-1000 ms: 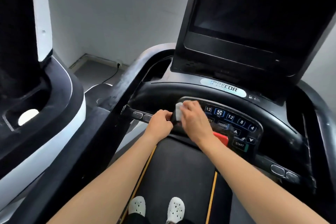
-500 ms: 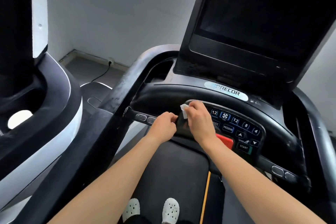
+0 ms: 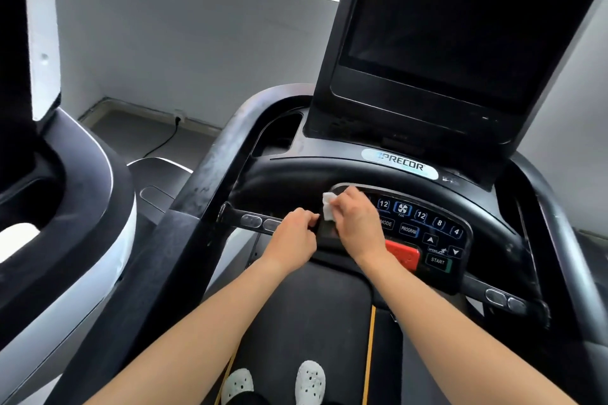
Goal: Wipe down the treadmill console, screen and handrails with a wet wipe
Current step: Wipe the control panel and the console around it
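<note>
The black treadmill console [image 3: 296, 181] carries a button panel [image 3: 424, 223] with blue keys, a red stop pad and a START key. Above it stands the dark screen [image 3: 444, 26]. My right hand [image 3: 357, 223] pinches a small crumpled white wet wipe [image 3: 329, 210] and holds it against the panel's left end. Just to its left, my left hand [image 3: 296, 235] curls around the front crossbar [image 3: 253, 220]. The dusty left handrail [image 3: 210, 181] slopes down towards me; the right handrail [image 3: 559, 240] runs along the right side.
A second black and white machine [image 3: 82, 207] stands close on the left. Between the two machines a cable [image 3: 164, 141] runs along the grey floor to a wall socket. My white shoes [image 3: 273, 381] stand on the treadmill belt [image 3: 316, 322]. A window is at the top.
The wipe has shifted slightly up along the panel's left edge under my right hand and sticks out more. My left hand stays on the crossbar. The view has tilted a little.
</note>
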A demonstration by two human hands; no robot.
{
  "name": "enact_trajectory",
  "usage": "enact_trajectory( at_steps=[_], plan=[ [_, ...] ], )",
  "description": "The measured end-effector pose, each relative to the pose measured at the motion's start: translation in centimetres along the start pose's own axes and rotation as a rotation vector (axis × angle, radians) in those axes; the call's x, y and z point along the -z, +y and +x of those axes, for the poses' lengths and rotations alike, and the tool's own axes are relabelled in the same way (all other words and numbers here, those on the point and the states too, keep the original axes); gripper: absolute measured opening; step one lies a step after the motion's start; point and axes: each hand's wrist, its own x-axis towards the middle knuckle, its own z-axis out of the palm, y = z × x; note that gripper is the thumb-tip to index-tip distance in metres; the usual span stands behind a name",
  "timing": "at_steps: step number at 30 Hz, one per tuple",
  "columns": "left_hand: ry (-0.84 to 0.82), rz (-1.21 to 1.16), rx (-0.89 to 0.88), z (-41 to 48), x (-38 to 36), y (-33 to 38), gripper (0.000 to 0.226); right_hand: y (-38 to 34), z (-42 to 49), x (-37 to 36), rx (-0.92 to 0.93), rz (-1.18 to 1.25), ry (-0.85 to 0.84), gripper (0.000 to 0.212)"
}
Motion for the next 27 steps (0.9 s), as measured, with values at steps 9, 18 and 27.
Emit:
enact_trajectory(
  at_steps=[9, 18, 27],
  plan=[
    [-0.046, -0.006, -0.008, 0.4, 0.4, -0.4, 0.041, -0.1, 0.6, 0.6, 0.053, -0.105, -0.084, 0.016],
    [-0.061, 0.025, -0.031, 0.6, 0.8, -0.3, 0.03, -0.9, -2.3, -0.3, 0.148, -0.18, -0.102, 0.019],
    [-0.078, 0.007, -0.004, 0.9, 1.0, -0.2, 0.04, 0.4, 1.2, 1.6, -0.152, 0.002, 0.111, 0.009]
  ],
)
